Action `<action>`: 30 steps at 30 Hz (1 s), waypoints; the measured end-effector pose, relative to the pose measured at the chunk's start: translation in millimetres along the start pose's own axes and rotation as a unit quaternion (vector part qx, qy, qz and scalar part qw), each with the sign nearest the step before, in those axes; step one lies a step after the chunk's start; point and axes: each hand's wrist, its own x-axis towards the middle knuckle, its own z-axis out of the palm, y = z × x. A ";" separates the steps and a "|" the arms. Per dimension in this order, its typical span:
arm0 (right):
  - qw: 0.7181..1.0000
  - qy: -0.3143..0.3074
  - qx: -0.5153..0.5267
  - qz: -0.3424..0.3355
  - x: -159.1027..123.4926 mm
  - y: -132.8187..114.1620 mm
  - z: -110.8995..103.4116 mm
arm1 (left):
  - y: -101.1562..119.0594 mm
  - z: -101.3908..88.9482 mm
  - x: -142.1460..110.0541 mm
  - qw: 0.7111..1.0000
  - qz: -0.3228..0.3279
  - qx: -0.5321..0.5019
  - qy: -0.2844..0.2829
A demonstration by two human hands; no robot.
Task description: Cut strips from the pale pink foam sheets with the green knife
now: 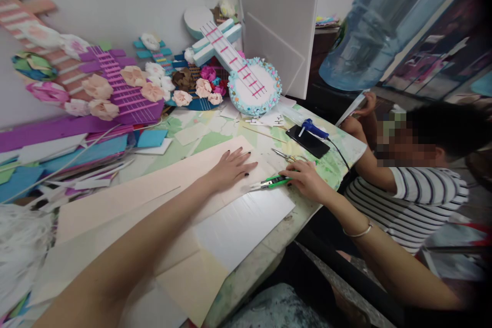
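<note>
My left hand (232,168) lies flat with fingers spread on a large pale peach sheet (115,207) on the table. In my right hand (307,180) is a green utility knife (273,181), its metal blade end pointing left toward the sheet, close to my left fingertips. From this view I cannot tell whether the blade touches the sheet. A shiny white sheet (242,228) lies under the knife, nearer to me. Just beyond my right hand are scissors (287,156), partly hidden by its fingers.
A blue glue gun (315,128) rests on a black phone (307,141). Paper-flowered craft instruments (251,82) lean along the wall. Coloured paper scraps (84,156) cover the left side. A person in a striped shirt (407,205) sits at the right, near a big water bottle (380,31).
</note>
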 end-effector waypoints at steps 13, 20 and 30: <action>1.000 0.006 -0.013 0.022 -2.0 -5.2 1.6 | -0.8 2.3 0.2 1.000 0.003 -0.011 0.002; 1.000 -0.005 -0.005 0.007 11.3 -15.8 6.7 | -2.4 4.2 0.4 1.000 0.004 -0.019 0.008; 1.000 0.009 -0.001 0.010 -0.1 -15.6 5.9 | -1.9 3.4 0.2 1.000 0.003 -0.021 0.009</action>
